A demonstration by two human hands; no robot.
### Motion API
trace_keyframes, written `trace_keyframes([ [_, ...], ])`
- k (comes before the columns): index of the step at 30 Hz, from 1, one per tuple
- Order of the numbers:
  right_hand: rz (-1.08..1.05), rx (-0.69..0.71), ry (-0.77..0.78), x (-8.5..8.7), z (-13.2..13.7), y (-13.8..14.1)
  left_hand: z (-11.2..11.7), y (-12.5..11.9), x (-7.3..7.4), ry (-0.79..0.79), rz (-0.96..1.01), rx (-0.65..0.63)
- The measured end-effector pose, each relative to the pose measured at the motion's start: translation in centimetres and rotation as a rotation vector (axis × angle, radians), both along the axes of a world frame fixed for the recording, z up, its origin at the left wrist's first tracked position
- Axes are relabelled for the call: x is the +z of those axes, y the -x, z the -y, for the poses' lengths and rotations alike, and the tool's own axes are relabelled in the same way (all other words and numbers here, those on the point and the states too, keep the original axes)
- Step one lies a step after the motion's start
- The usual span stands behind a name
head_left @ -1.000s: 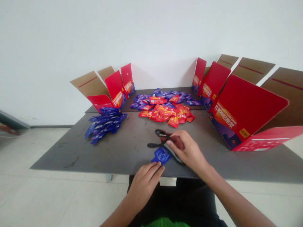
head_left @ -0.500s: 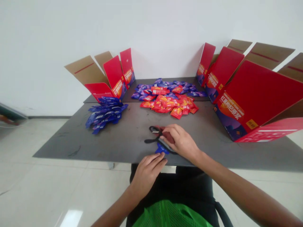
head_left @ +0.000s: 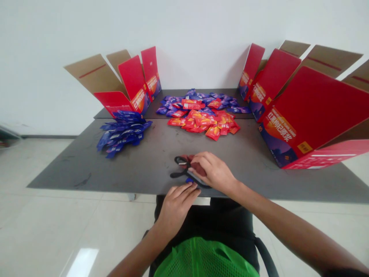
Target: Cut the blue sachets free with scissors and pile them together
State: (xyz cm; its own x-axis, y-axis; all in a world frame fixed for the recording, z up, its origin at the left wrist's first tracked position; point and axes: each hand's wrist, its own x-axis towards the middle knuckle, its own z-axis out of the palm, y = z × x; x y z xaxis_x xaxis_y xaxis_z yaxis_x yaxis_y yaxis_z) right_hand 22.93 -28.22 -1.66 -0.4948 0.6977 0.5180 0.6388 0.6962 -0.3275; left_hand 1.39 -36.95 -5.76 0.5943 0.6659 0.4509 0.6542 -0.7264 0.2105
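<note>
Our right hand (head_left: 212, 172) pinches the black-handled scissors (head_left: 184, 166) on the worktop (head_left: 86, 169), near its front edge. A blue sachet (head_left: 189, 180) barely shows beneath them. Our left hand (head_left: 175, 206), fingers loosely curled, sits just below; we cannot tell whether it touches the sachet. Farther off lie a heap of blue sachets (head_left: 123, 132), red sachets (head_left: 204, 127) and open red cartons (head_left: 305, 111).

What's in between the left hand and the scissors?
In the head view, a small blue packet lies there, mostly hidden, just past the fingertips of the left hand and partly under the black-handled scissors.
</note>
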Motion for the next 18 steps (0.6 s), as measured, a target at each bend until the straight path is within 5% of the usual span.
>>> trace_keyframes([
  [3,0.056,0.020,0.015,-1.0,-0.5,0.1,0.0,0.0,0.1,0.003,-0.007,-0.003],
  [8,0.110,-0.235,-0.031,0.5,-4.3,-2.5,0.1,-0.1,0.0,-0.016,-0.004,0.011],
  [11,-0.012,-0.149,-0.037,1.4,-2.2,-0.7,0.1,-0.1,0.1,-0.009,0.013,0.012],
  [15,0.061,0.109,0.023,0.1,0.6,1.5,0.1,-0.1,0.3,0.020,0.025,0.011],
  [18,0.080,-0.040,0.025,-0.7,-1.7,-0.5,0.1,0.0,0.3,0.017,0.002,0.000],
])
